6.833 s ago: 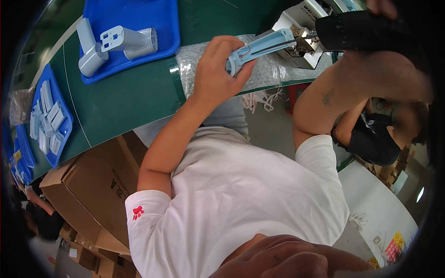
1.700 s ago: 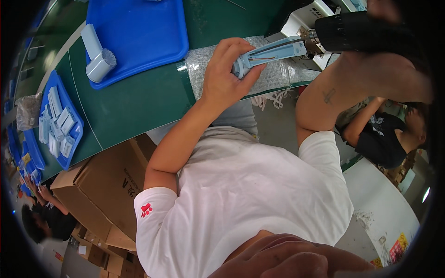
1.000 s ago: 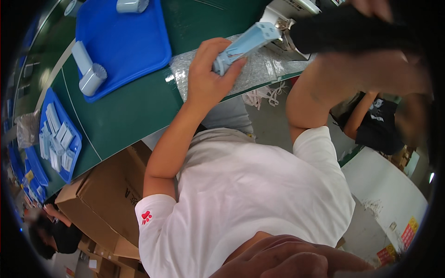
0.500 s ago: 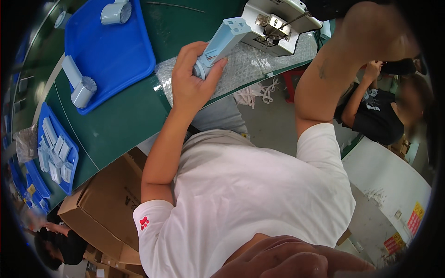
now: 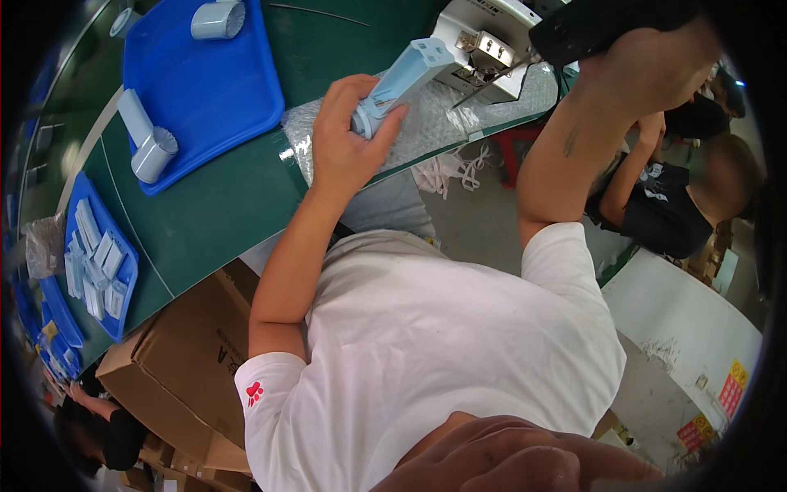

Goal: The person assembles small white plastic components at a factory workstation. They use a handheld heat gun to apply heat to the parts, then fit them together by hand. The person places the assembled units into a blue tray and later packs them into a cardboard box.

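My left hand [image 5: 348, 148] is wrapped around the round end of a pale blue plastic handle piece [image 5: 402, 82], fingers curled over the top and thumb pressed up the side, clamped firm. The piece tilts up and away from me, its squared-off end pointing at the white fixture box [image 5: 484, 41] at the bench edge. My right hand [image 5: 656, 70] is fisted tight around a black power screwdriver [image 5: 607, 25], and its thin bit angles down-left toward that same end of the piece. From here the tip looks just short of the part, though the lens bends things too much to be sure.

Under the piece lies a sheet of bubble wrap [image 5: 426, 131] on the green bench [image 5: 221, 213]. I'd judge I'm at the fastening step: lining up the bit. Next calls for holding the piece steady and bringing the tip square onto its seat.

Farther left, a blue tray [image 5: 213, 98] holds two more pale blue parts; a smaller blue tray [image 5: 123, 279] carries little white pieces. A cardboard box [image 5: 197, 361] sits below the bench.
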### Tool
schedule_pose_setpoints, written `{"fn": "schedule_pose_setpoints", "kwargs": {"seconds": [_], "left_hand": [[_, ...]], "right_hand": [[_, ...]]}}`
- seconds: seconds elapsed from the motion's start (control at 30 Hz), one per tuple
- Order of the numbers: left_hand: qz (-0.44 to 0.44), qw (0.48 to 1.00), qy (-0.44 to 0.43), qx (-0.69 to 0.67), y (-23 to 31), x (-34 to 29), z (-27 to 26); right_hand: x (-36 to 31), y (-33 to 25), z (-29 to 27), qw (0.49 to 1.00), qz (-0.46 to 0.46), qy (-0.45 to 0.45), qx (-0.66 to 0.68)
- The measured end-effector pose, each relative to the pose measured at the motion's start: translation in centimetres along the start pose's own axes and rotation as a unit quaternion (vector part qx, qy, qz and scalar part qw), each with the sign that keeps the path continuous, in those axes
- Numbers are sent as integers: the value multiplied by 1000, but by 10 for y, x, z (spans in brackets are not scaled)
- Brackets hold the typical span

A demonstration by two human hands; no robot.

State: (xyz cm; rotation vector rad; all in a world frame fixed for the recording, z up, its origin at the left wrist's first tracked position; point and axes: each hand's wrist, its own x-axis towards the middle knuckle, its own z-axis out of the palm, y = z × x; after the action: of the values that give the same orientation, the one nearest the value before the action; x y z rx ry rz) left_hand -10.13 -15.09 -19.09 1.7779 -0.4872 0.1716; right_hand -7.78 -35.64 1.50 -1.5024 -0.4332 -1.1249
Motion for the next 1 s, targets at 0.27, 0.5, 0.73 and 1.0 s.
{"fn": "schedule_pose_setpoints", "kwargs": {"seconds": [0.27,0.5,0.73,1.0], "left_hand": [[36,999,14,3,-1,-1,2],[39,999,26,-13,-1,-3,3],[29,999,29,-10,1,-3,3],[40,999,21,-16,0,-7,5]], "right_hand": [[-16,4,-12,992,58,-17,114],[-24,16,-1,987,80,-29,135],[-26,17,1,984,97,-32,145],[-27,17,-10,979,121,-31,163]]}}
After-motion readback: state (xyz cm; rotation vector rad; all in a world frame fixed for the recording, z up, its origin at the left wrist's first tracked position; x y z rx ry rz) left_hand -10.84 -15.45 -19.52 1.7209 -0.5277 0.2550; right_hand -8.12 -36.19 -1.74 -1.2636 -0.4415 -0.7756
